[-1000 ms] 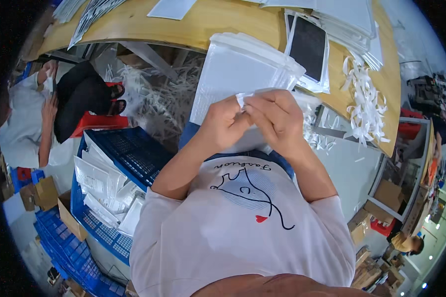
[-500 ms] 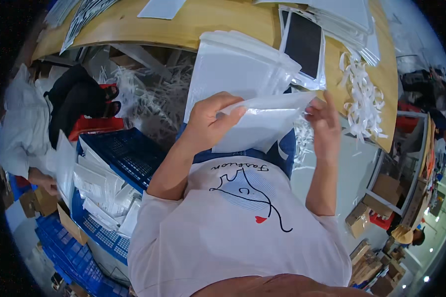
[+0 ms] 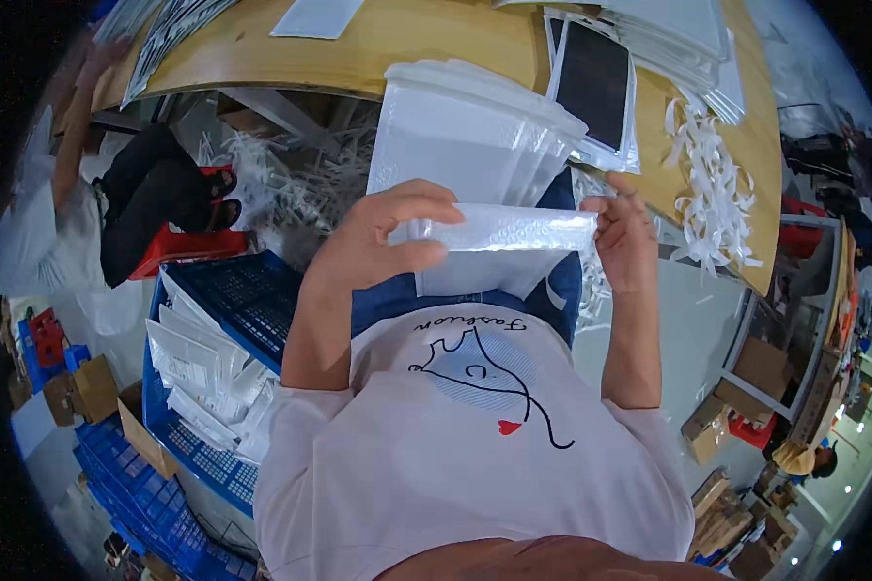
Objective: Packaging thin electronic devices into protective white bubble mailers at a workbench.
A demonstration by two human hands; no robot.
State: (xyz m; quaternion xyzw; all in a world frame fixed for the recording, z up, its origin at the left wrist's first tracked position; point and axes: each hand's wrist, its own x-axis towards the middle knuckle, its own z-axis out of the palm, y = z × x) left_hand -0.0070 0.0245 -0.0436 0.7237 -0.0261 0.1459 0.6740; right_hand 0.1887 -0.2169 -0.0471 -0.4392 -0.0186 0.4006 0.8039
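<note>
The palm side of the left hand (image 3: 373, 237) is turned from view, and its fingers cover the near corner of the mailer (image 3: 518, 229), so how far that end runs into the grip is hard to make out. A white sheet (image 3: 494, 273) hangs below the mailer's lower edge; whether it is part of the same piece or a separate one, I cannot tell. At the far left a co-worker (image 3: 145, 198) is seen only in part, with one arm blurred near the table edge. The sheaf of papers above that arm is cut off by the dark rim.

A stack of white mailers (image 3: 451, 145) leans between the knees and the table (image 3: 436, 44), directly beyond the hands. On the table lie a black sheet (image 3: 593, 87) in a clear-edged sleeve and a tangle of white strips (image 3: 712, 198). More strips litter the floor underneath. To the left stands a blue crate (image 3: 262, 300) of white packets (image 3: 199, 363).

The mailer — glossy, bubbled, folded to a long band — is level above the lap, between the hands. The left hand grasps its left end, thumb below and fingers above; the right hand (image 3: 622, 237) pinches its right end with bent fingers.
</note>
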